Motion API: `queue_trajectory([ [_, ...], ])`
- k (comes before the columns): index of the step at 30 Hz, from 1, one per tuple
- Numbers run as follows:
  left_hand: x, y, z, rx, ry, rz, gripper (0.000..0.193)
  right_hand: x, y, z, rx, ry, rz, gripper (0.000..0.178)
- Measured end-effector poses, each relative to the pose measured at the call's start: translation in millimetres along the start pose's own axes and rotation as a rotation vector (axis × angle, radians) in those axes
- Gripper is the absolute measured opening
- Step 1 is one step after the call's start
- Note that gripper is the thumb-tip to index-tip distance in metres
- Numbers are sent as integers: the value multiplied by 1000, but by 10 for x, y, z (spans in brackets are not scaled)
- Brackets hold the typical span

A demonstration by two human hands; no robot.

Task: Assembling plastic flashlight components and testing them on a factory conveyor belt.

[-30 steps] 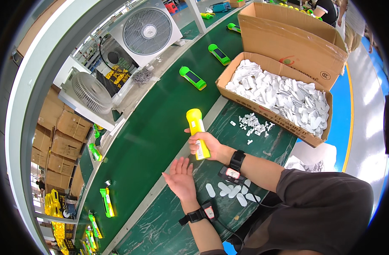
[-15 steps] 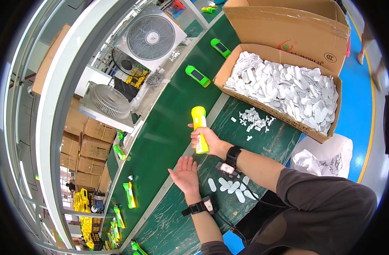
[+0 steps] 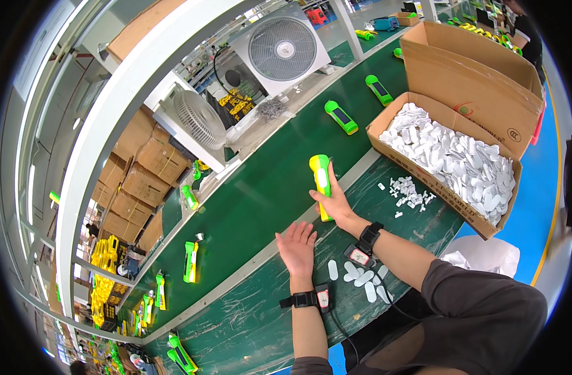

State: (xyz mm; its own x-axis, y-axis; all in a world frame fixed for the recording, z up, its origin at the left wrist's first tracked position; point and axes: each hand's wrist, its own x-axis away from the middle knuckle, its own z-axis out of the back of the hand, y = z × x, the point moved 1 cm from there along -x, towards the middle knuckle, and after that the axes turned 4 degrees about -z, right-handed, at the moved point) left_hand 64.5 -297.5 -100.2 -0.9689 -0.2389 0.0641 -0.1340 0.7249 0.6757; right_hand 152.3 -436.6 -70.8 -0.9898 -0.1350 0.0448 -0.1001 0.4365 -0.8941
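Right hand (image 3: 333, 203): you are gripping a smooth yellow-green torch (image 3: 321, 183) over the belt (image 3: 261, 194).
Left hand (image 3: 296, 247): you are holding it flat, open and empty.

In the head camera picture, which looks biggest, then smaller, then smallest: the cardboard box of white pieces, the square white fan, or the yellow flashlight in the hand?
1. Cardboard box
2. Square white fan, though it stands farther off, so it may be closer in size
3. Yellow flashlight, held in the right hand

One head-worn fisheye looks steeply down, close over the green bench (image 3: 248, 325); the conveyor belt (image 3: 261, 187) runs toward one o'clock.
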Motion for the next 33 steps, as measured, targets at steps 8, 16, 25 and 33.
queue_trajectory([
  [8, -30, -27, 9, -22, 16, -11, 62, -96, 75, -13, 342, 98, 140, 88],
  [16, -41, -30, 19, 14, 47, -12, 60, -852, -100, -47, 1340, 123, 362, 74],
  [25, -11, -34, -30, 56, 22, -2, 50, -1355, -8, 77, 1781, 50, 443, 57],
  [33, -31, -58, -13, -72, 24, -13, 47, -1263, -4, 67, 1926, -89, 324, 94],
])
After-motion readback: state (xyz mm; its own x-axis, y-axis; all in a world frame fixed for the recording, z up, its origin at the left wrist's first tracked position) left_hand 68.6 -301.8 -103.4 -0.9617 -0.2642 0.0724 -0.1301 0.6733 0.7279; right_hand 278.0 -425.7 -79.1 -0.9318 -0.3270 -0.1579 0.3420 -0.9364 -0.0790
